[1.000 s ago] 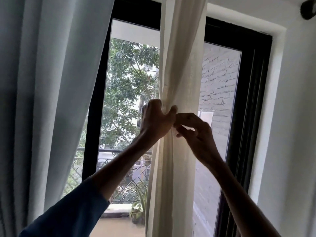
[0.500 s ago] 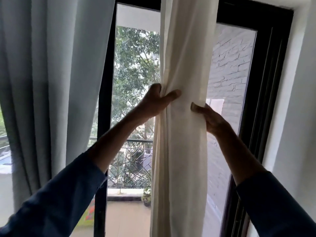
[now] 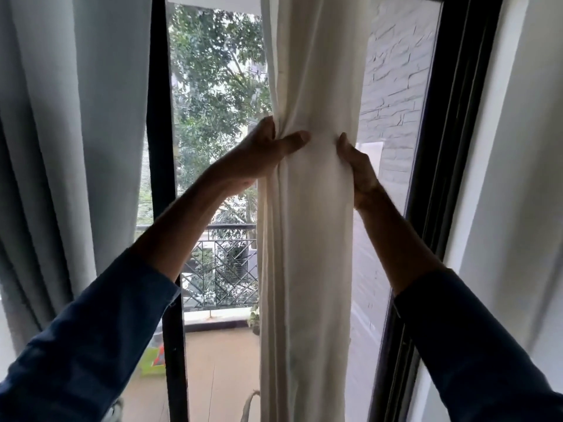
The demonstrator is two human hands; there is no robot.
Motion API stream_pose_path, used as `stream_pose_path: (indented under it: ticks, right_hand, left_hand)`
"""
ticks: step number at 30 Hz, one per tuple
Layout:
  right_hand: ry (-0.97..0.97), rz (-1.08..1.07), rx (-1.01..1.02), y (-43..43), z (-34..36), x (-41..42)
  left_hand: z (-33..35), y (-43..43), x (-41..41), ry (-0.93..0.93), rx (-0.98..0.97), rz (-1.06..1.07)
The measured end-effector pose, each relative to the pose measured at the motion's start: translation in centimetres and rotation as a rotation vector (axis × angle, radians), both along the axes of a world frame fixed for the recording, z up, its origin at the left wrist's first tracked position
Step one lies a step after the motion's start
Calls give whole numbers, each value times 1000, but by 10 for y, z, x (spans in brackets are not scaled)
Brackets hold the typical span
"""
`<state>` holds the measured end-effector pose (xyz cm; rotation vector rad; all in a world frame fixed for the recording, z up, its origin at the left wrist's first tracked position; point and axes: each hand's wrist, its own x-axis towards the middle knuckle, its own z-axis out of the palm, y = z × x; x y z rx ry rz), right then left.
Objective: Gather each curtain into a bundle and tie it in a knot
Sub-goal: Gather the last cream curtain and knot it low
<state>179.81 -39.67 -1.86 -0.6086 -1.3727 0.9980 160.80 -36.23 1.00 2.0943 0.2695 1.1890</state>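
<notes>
A cream curtain hangs gathered into a loose column in front of the window. My left hand grips its left edge at about chest-high, thumb across the front and fingers tucked behind the folds. My right hand holds the right edge at the same height, thumb forward, fingers hidden behind the cloth. A grey curtain hangs loose at the left, untouched by either hand.
A black window frame stands between the two curtains, and another black frame runs down the right beside a white wall. Through the glass are a balcony railing, trees and a white brick wall.
My hands have moved apart from a pinch at the curtain's middle to its two edges. The view has tilted lower, showing more of the balcony and both sleeves.
</notes>
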Motion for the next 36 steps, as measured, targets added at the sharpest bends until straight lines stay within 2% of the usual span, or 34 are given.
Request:
stream_pose_path:
  ticks: [3,7,12,18,22,25,29,36]
  right_hand:
    - [-74,-37,5,3,-3,-3]
    - [-265,-307,28,-4,-9,17]
    - [-385,-646,36,-31,-52,13]
    - [-366,-1126,164,-45,-149,-22]
    - [-503,-1447,360,-47,-191,-51]
    - [-675,-1481,317,-46,-214,-64]
    - [-867,-1383,245,-46,-254,-80]
    - [-779,-1154,180,-60,-300,-74]
  left_hand:
    - [0,2,-6,-13,-30,10]
    - [-2,5,-19,51,124,422]
    - [-48,-14,-23,157,360,698]
    - [-143,-26,-11,157,546,792]
    - [-160,-35,-1,264,585,825]
    - [-174,-30,8,277,576,810]
    - [-201,-30,19,356,398,752]
    - [-243,-35,19,418,254,629]
